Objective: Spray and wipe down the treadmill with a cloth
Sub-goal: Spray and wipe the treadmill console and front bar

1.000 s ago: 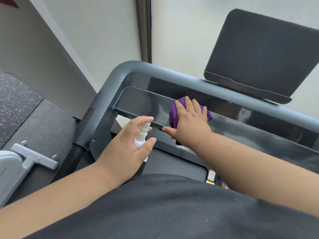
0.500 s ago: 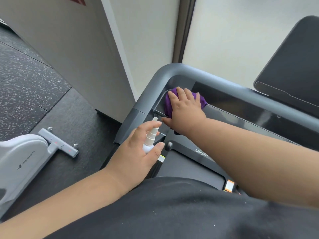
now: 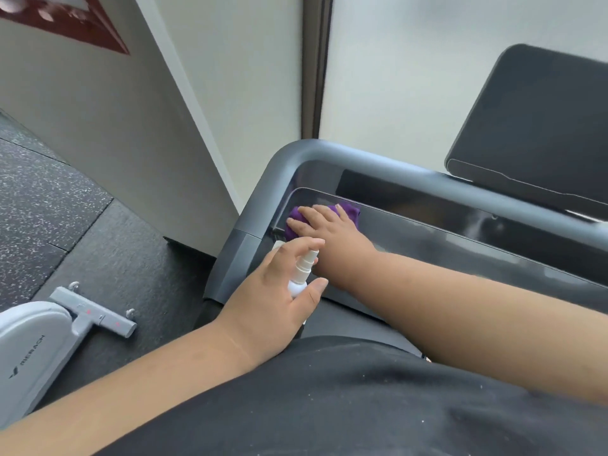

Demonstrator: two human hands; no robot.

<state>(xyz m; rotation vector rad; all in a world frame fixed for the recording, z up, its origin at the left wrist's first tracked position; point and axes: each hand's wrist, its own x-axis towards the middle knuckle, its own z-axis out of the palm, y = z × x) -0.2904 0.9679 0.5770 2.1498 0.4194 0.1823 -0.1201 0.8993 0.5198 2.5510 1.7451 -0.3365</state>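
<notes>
So, quick rundown of where this is at:
What changed: the right hand has slid the purple cloth leftward along the glossy console panel, from mid-panel a second ago to its far left corner now.
Right hand: fingers flat, pressing down on the cloth, not bunching it.
Left hand: fingers curled around the white spray bottle, index finger resting up by the nozzle, same as before.
Cloth location: tucked against the rounded corner of the treadmill frame, mostly hidden under the hand.
What it means: I'd say that left stretch of panel is wiped; the rest to the right and the tablet holder probably still need a pass.
</notes>
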